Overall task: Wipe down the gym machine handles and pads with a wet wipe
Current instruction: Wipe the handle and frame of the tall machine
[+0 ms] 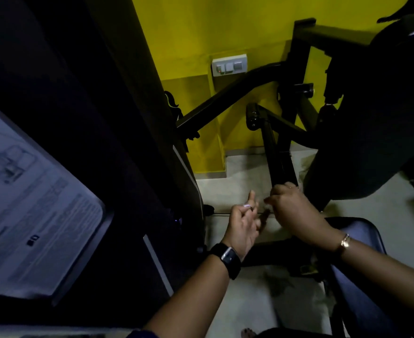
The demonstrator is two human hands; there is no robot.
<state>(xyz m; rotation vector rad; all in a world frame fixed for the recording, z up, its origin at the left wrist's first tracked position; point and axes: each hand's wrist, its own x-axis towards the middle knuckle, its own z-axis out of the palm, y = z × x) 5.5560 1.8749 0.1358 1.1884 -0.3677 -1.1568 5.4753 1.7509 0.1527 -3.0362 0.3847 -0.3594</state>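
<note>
The right hand (pixel 294 209) has its grip clamped round the lower end of a slanted black metal bar (pixel 277 162) of the gym machine, fingers curled over it. A small pale scrap (pixel 267 200) shows at the edge of those fingers; it is too blurred to tell whether this is the wet wipe. The left hand (pixel 243 223) hovers just beside the right, its grip loose and holding nothing, index finger raised and the others lightly curled. It wears a ring and, on the wrist, a black wristwatch (pixel 227 258); the right wrist carries a gold bracelet (pixel 344 242).

At the bar's upper end sits a short black roller handle (pixel 252 117). A large dark upholstered pad (pixel 371 130) hangs to the right, and a bluish-black padded seat (pixel 357 237) lies under the right forearm. Behind are a yellow wall (pixel 188 32) with a white switch panel (pixel 229 64) and a pale floor (pixel 235 189). A printed instruction placard (pixel 30 215) fills the left.
</note>
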